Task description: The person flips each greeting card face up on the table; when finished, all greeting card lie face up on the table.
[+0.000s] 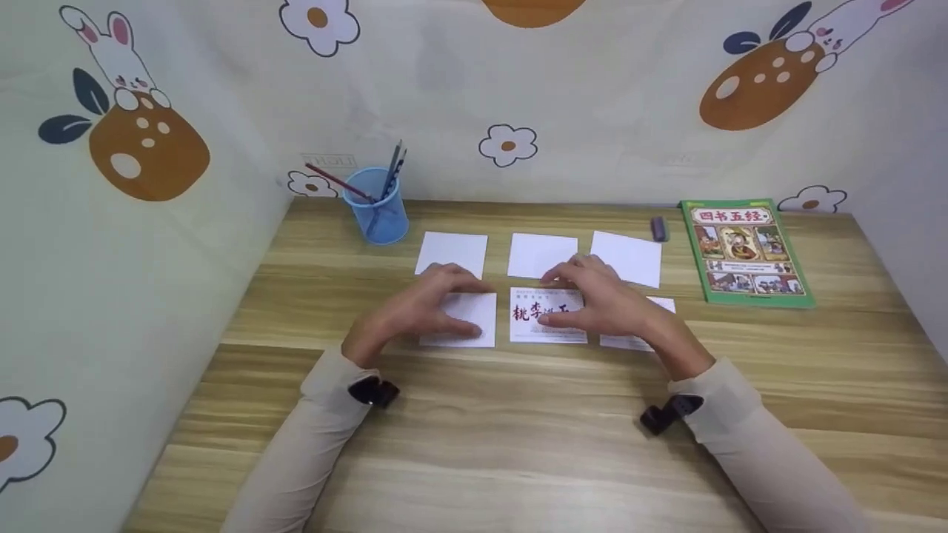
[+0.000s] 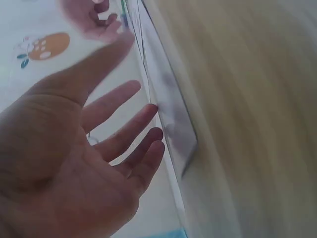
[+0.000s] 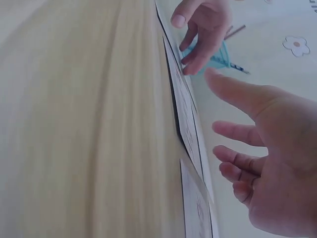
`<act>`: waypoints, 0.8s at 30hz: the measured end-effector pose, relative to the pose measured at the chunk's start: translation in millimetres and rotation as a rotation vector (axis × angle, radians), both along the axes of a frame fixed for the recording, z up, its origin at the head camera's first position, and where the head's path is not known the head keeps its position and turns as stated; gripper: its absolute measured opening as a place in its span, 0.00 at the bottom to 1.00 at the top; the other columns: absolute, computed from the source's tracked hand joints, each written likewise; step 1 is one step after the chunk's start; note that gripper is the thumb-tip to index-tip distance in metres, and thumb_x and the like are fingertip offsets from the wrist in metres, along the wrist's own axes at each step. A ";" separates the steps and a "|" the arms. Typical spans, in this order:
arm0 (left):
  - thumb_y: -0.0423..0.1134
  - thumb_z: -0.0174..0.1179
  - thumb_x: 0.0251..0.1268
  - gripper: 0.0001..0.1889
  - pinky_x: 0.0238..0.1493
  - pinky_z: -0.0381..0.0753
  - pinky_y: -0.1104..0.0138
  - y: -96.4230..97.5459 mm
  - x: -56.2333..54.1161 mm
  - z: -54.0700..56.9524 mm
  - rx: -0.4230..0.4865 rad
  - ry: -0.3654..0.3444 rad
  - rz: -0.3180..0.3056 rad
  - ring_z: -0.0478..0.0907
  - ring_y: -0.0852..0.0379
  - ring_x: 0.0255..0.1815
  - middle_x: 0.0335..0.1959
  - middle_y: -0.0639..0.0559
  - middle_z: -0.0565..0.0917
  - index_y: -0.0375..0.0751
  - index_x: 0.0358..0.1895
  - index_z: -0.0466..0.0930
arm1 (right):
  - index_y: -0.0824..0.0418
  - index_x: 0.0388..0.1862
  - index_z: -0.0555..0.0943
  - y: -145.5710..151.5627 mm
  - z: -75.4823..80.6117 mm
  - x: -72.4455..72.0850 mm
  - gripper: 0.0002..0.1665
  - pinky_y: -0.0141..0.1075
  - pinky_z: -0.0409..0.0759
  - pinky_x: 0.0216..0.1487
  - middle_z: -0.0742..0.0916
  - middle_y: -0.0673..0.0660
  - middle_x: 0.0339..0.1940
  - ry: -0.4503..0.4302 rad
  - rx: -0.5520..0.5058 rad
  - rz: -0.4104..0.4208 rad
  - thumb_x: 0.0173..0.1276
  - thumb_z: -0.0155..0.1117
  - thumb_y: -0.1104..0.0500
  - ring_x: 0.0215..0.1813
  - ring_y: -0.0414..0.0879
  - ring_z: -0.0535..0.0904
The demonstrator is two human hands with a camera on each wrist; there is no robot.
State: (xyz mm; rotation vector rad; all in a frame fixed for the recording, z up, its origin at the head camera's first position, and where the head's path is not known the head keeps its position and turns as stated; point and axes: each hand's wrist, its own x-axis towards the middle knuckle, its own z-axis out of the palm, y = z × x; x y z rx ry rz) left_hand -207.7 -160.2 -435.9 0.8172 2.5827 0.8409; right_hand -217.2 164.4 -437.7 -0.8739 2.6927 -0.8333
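Observation:
White cards lie on the wooden table in two rows of three. Over the front left card (image 1: 474,314) hovers my left hand (image 1: 426,303), its fingers spread and nothing held. The front middle card (image 1: 548,333) carries large dark red characters. My right hand (image 1: 603,300) is above that card's right side, thumb apart from the fingers and nothing between them. It partly hides the front right card (image 1: 659,305). Behind the hands are the back left card (image 1: 452,252), back middle card (image 1: 543,254) and back right card (image 1: 628,259). In the left wrist view, the fingertips overlap a card's edge.
A blue mesh pen cup (image 1: 379,215) with several pencils stands at the back left. At the back right are a small dark eraser (image 1: 659,229) and a green-bordered picture book (image 1: 748,252). Patterned cloth walls (image 1: 429,96) enclose the table's back and sides.

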 end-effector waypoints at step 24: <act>0.47 0.87 0.51 0.47 0.76 0.74 0.48 -12.5 13.0 17.7 -0.217 -0.101 0.141 0.68 0.41 0.71 0.69 0.39 0.74 0.41 0.72 0.71 | 0.55 0.71 0.82 -74.3 -9.6 17.5 0.37 0.54 0.71 0.68 0.82 0.56 0.69 0.085 0.024 0.135 0.69 0.78 0.42 0.65 0.54 0.73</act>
